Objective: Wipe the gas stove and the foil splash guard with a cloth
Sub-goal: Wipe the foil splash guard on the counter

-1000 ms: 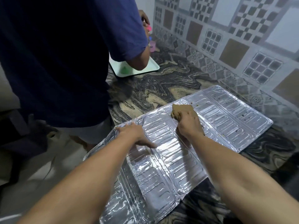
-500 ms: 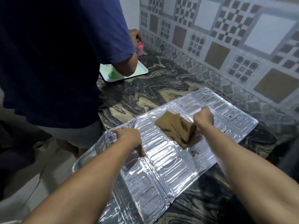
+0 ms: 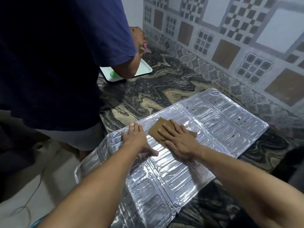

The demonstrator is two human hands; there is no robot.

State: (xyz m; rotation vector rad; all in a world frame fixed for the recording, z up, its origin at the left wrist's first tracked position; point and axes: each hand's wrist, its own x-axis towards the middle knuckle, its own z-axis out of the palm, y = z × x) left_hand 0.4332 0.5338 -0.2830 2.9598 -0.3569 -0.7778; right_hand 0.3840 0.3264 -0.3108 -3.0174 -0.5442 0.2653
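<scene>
Countertop [image 3: 164, 89]: flat right hand [image 3: 179, 142] on cloth [image 3: 156, 129]

The brown cloth [image 3: 157, 129] lies mostly hidden under the right hand [image 3: 180, 142].

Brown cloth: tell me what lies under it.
The brown cloth lies on the foil guard; the right hand presses it. Foil beneath is hidden.

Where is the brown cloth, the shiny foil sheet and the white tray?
cloth [image 3: 158, 131], head view, bare left part beside the fingers
foil sheet [image 3: 230, 129], head view, right panel with crumbs
tray [image 3: 144, 68], head view, right rim
</scene>
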